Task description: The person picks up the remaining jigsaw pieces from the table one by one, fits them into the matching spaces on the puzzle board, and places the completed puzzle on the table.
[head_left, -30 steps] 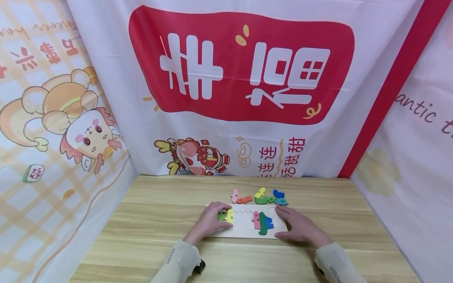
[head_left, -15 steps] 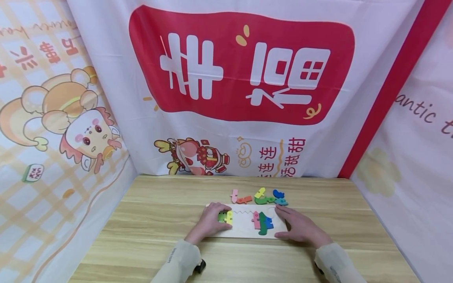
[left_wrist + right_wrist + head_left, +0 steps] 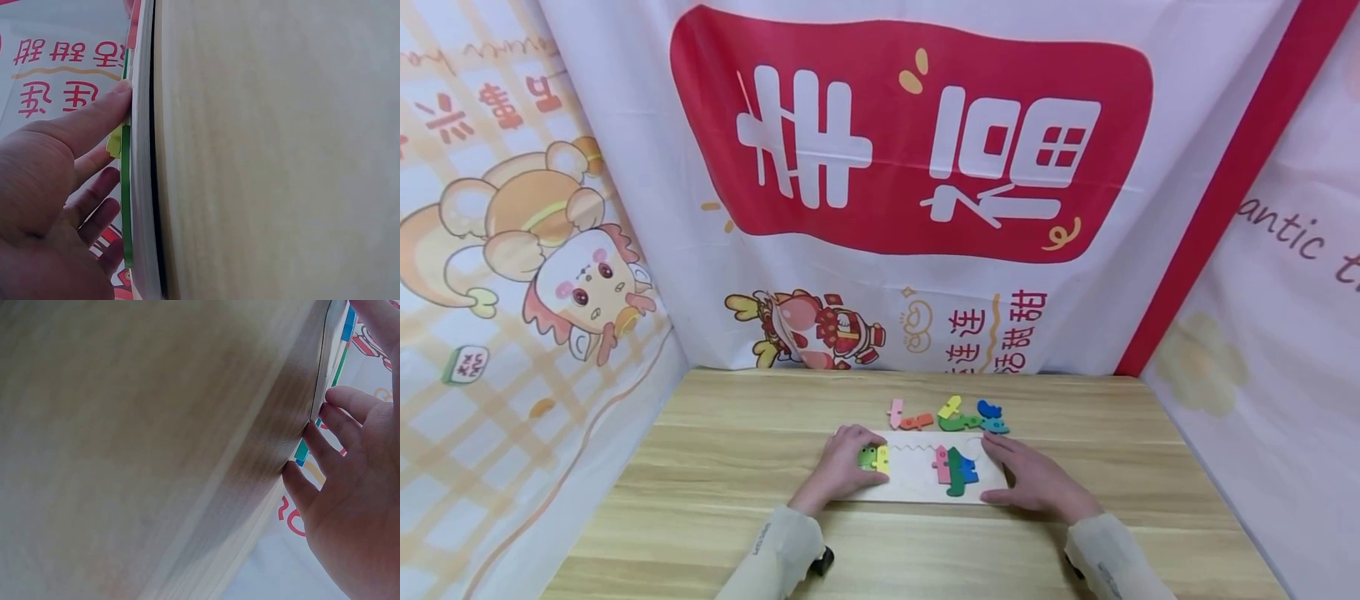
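A pale wooden puzzle board (image 3: pixel 910 487) lies flat on the table. My left hand (image 3: pixel 842 462) is over its left end, thumb and forefinger pinching a yellow puzzle piece (image 3: pixel 883 459) beside a green piece with eyes (image 3: pixel 867 457). That hand partly covers the green piece. At the board's right end, my right hand (image 3: pixel 1030 479) holds the board, thumb near the front edge and fingers at the back corner. Fingertips touch the board's rim in the right wrist view. Pink (image 3: pixel 942 464), dark green (image 3: pixel 955 472) and blue (image 3: pixel 970 472) pieces sit together on the board's right half.
Behind the board lie loose pieces: pale pink (image 3: pixel 896 412), orange (image 3: pixel 917 422), yellow (image 3: pixel 950 407), green (image 3: pixel 959 423), dark blue (image 3: pixel 989 409) and teal (image 3: pixel 995 424). A zigzag outline runs along the board's middle. Printed cloth (image 3: pixel 910 250) hangs behind the wooden table (image 3: pixel 715 483).
The yellow piece and my left hand have shifted slightly left, closer over the green piece with eyes. My right hand stays at the board's right end. The whole view has tilted a little.
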Demonstrator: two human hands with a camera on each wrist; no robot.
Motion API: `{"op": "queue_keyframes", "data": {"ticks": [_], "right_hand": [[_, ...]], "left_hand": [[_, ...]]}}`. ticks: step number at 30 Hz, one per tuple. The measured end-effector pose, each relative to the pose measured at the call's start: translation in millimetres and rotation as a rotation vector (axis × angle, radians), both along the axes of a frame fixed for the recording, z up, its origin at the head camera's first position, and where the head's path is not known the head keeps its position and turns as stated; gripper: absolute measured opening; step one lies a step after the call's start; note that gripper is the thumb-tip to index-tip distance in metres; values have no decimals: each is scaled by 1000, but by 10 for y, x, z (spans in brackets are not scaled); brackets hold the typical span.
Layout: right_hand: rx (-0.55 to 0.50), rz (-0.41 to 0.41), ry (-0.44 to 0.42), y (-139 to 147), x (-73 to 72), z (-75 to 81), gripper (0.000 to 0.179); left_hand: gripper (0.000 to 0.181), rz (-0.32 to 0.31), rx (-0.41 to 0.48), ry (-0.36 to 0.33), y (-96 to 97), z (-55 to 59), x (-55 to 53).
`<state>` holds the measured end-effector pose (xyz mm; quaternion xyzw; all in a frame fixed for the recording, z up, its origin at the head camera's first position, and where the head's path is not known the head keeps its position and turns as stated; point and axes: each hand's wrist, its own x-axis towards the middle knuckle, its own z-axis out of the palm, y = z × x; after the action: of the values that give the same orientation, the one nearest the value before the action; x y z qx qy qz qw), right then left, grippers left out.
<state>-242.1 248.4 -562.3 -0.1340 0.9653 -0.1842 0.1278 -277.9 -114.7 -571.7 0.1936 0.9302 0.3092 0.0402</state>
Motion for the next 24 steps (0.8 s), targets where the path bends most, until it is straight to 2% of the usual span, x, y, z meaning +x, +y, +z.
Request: {"op": "queue_keyframes", "data": {"ticks": [12,24], "right_hand": [[0,5,3,8,-16,2,99],[-5,4,-6,1,-9,18,99]], "left_hand": [[57,-20,-8,-12,-18,11,-4],[58,-51,-31,8,-66,-38,-29]]}}
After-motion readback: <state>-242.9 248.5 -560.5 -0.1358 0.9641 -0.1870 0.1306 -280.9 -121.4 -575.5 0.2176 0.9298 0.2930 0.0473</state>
